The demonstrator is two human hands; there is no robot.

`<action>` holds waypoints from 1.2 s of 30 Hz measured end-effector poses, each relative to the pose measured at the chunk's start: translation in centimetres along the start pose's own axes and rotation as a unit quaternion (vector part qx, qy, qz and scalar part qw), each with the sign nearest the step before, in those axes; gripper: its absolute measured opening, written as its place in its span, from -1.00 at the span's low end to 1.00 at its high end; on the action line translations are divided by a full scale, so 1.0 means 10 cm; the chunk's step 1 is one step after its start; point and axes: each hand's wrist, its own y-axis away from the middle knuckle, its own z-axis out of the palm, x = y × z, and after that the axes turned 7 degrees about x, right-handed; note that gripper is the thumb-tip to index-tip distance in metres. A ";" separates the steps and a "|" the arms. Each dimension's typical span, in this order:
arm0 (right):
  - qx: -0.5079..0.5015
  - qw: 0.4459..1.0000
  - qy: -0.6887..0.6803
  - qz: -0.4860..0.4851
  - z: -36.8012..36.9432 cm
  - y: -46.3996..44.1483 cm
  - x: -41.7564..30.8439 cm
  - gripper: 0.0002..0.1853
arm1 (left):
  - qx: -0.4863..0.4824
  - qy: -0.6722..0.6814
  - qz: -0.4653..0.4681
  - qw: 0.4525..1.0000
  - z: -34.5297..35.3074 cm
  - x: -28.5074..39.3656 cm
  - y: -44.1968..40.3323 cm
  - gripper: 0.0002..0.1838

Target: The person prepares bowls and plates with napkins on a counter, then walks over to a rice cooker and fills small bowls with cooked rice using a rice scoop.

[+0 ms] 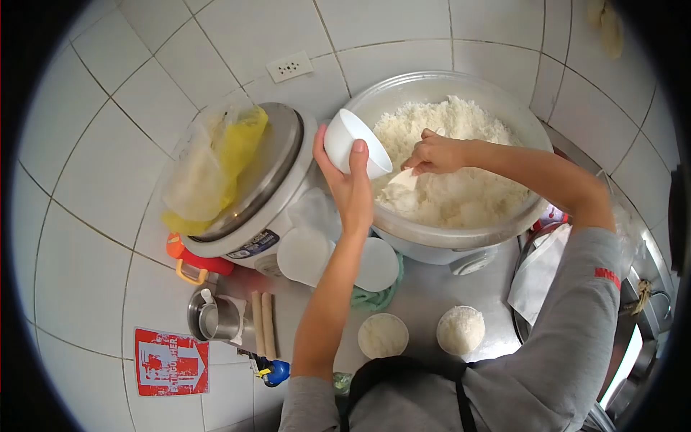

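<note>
My left hand [350, 191] grips a white bowl [347, 142], tilted toward the large rice cooker pot [363, 91] at its left rim. Inside the pot is a big heap of cooked white rice [457, 119]. My right hand [436, 154] is over the rice, closed around a white rice paddle [407, 179] whose blade points left and down into the rice. On the steel counter below stand two bowls: a rice-filled bowl [461, 330] with a rounded mound, and another bowl [383, 336] with white contents lying lower. White stacked containers [377, 265] lie beside my left forearm.
Left of the pot stands a second cooker with a metal lid [277, 155], topped by yellow and clear plastic bags [241, 155]. Near it are a red object with an orange handle [191, 272], a metal cup [219, 319] and two brown sticks [263, 324]. A green cloth [374, 298] lies under the containers.
</note>
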 end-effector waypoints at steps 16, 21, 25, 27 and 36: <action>-0.086 0.938 -0.245 0.228 -0.66 0.70 -0.12 -0.72 | -0.078 -0.076 -0.062 0.992 -0.01 -0.08 -0.11 -0.24; 0.095 0.967 0.116 0.205 -1.27 0.55 -0.23 -0.82 | -0.133 0.054 -0.339 0.930 0.30 -0.06 -0.06 -0.26; 0.206 0.841 0.430 0.256 -1.38 0.32 -0.75 -0.83 | -0.116 0.263 -0.405 0.868 0.67 -0.20 -0.06 -0.12; 0.228 0.834 0.437 0.247 -1.45 0.37 -0.83 -0.83 | -0.087 0.282 -0.405 0.866 0.71 -0.21 -0.10 -0.15; 0.341 0.875 0.297 0.173 -1.36 0.57 -0.57 -0.87 | -0.117 0.157 -0.320 0.927 0.46 -0.24 -0.37 -0.13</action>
